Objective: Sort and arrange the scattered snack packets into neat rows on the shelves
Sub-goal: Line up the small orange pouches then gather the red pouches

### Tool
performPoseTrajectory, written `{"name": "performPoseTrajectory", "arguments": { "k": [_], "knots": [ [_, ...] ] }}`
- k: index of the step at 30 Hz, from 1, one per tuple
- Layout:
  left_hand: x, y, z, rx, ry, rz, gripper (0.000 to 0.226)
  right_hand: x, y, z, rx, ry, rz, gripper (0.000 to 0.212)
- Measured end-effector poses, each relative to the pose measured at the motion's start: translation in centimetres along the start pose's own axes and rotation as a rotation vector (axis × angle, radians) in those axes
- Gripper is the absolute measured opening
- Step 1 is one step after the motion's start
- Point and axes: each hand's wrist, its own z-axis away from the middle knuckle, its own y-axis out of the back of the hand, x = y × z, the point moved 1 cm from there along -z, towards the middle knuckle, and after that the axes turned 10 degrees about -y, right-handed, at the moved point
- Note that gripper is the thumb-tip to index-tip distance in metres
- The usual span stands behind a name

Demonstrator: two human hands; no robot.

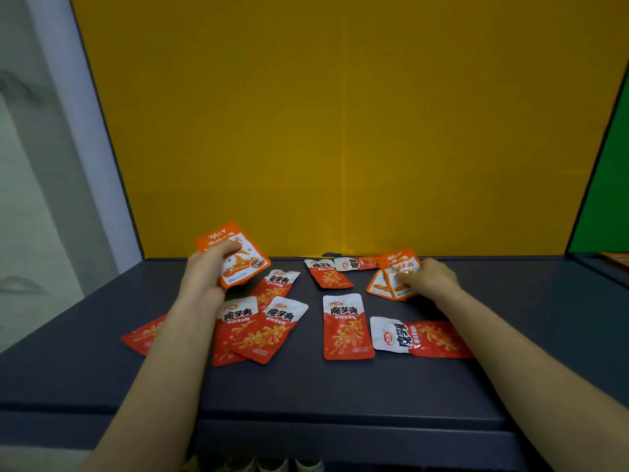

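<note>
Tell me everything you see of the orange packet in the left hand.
The orange packet is a flat, glossy pouch: orange border, white panel, white characters on top, an orange snack picture. The left hand grips it, thumb across its face, apparently raised off the dark shelf and tilted toward the camera, at the back left before the yellow back panel.

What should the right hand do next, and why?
Probably lift the orange pair that the right hand grips and carry it across to the raised orange packet in the left hand. They show the same orange design, so they likely belong in one row; the red packets lie scattered on the shelf.
</note>
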Motion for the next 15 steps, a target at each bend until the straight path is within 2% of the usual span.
{"name": "performPoseTrajectory", "arguments": {
  "k": [3,7,12,15],
  "knots": [
    [-0.3,-0.4,0.1,-0.032,-0.05,-0.076,0.023,-0.5,-0.4,0.0,-0.012,0.016,0.063,0.051],
    [-0.8,-1.2,0.8,-0.098,-0.085,-0.159,0.013,-1.0,-0.4,0.2,-0.044,0.036,-0.011,0.046],
    [-1.4,-1.9,1.5,-0.182,-0.112,-0.238,0.01,-1.1,0.9,0.8,0.005,0.097,-0.177,0.04],
    [-1.6,-2.3,1.8,-0.23,-0.109,-0.261,0.02,-0.6,2.5,1.2,0.084,0.127,-0.226,0.041]
  ]
}}
